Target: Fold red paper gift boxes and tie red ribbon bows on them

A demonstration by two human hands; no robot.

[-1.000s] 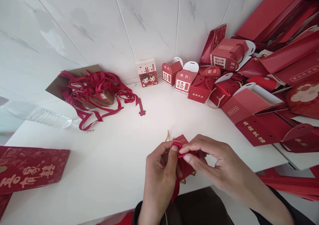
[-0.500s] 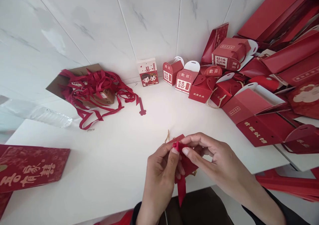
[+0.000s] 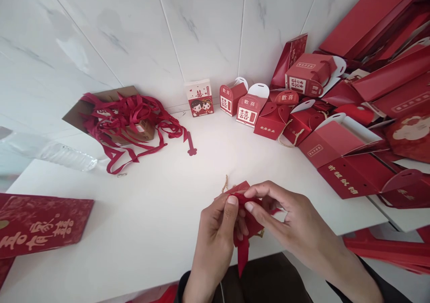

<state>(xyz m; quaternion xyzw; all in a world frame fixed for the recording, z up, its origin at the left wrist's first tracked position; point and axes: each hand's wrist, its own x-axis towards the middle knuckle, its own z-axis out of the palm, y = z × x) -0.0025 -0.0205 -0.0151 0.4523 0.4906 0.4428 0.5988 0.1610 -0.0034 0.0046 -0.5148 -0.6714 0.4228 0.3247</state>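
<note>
Near the front edge of the white table (image 3: 157, 213), my left hand (image 3: 215, 231) and my right hand (image 3: 285, 224) meet over a small red gift box (image 3: 250, 224) with a gold cord handle. Both pinch a red ribbon (image 3: 242, 249) at the top of the box; the thumb and forefinger of each hand close on it. One ribbon end hangs down below my left hand, past the table edge. The box is mostly hidden behind my fingers.
A tangle of red ribbons (image 3: 127, 119) lies on a cardboard piece at the back left, beside a clear plastic bottle (image 3: 63, 157). Several small red boxes (image 3: 248, 108) line the wall, with a heap of larger red boxes and bags (image 3: 363, 115) on the right. A red envelope (image 3: 36, 227) lies at the left.
My fingers have reworked the ribbon on the box: the hanging end has dropped straighter below my left hand, and my right fingertips have shifted slightly down on the ribbon.
</note>
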